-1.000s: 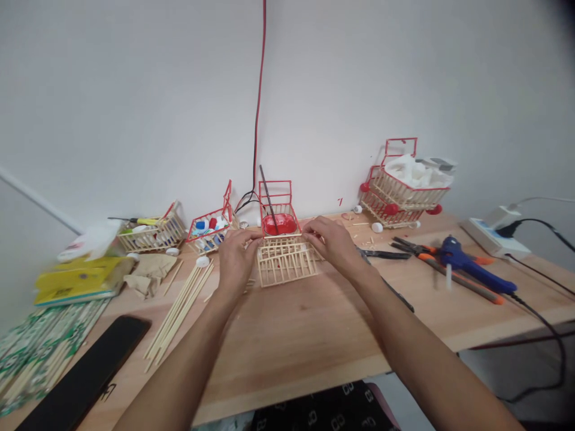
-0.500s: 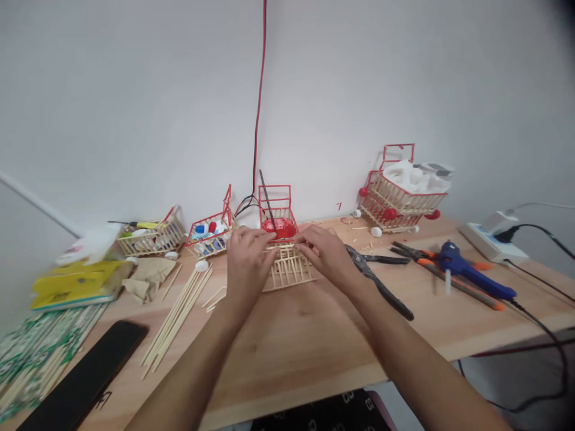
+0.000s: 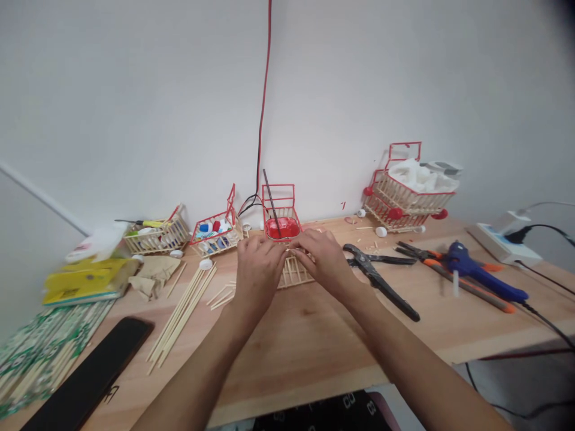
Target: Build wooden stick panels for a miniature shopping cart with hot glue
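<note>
A small unpainted basket frame of thin wooden sticks point(image 3: 297, 272) lies on the wooden table point(image 3: 314, 335), mostly hidden behind my hands. My left hand point(image 3: 260, 272) has its fingers curled over the frame's left side. My right hand point(image 3: 324, 258) has closed fingers pinching the frame's top edge. The fingertips of both hands nearly meet over it. Just behind stands a red-framed stick basket point(image 3: 281, 215) that holds a red dish with a dark stick in it.
Loose long sticks point(image 3: 182, 311) and a black phone point(image 3: 85, 380) lie at left. Black pliers point(image 3: 381, 281), orange-handled cutters point(image 3: 431, 257) and a blue glue gun point(image 3: 480, 275) lie at right. Finished red-trimmed baskets point(image 3: 408, 191) stand at the wall.
My hands have drawn together over the stick frame, from its two ends to nearly touching at its top. The view has shifted slightly.
</note>
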Tool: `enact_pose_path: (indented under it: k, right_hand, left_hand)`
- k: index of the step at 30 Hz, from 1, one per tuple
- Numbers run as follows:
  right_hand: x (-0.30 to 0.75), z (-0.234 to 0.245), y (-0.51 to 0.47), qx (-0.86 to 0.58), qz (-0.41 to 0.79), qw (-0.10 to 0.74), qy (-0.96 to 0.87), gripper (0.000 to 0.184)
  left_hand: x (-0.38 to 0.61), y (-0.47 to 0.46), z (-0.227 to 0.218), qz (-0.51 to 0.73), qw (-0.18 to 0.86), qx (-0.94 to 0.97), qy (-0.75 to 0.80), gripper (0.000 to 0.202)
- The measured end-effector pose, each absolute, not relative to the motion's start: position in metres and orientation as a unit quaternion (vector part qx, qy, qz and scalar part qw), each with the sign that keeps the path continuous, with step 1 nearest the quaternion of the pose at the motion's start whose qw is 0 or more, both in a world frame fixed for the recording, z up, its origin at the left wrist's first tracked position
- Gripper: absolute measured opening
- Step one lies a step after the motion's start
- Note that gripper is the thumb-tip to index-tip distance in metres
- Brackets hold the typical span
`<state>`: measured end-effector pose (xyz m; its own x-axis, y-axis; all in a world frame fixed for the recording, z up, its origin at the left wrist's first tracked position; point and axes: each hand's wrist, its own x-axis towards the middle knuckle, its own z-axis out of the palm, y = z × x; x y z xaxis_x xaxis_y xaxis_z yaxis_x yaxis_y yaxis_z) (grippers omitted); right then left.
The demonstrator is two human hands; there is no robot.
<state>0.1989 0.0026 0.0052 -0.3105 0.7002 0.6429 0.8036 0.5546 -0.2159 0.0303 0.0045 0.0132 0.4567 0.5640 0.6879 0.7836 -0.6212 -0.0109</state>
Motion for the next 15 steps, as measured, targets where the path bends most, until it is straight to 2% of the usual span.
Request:
enact_pose_path:
  k: [6,9,11,15]
  right_hand:
    - [0.195,0.001,0.001,-0.461,-0.082,0.362,-0.806,0.016]
    - [0.197,0.007,0.001,-0.444,-0.08,0.391,-0.803,0.014]
    - [0.203,0.017,-0.003,-0.431,-0.089,0.444,-0.781,0.015]
    - [0.238,0.042,-0.027,-0.458,-0.155,0.567,-0.667,0.02]
  left_hand:
    - [0.031,0.004,0.013,-0.309,0.16,-0.84,-0.416,0.017]
    - [0.032,0.004,0.013,-0.325,0.117,-0.841,-0.417,0.018]
    - [0.033,0.003,0.013,-0.366,0.032,-0.834,-0.413,0.018]
    - [0.032,0.0,0.015,-0.432,-0.237,-0.761,-0.423,0.018]
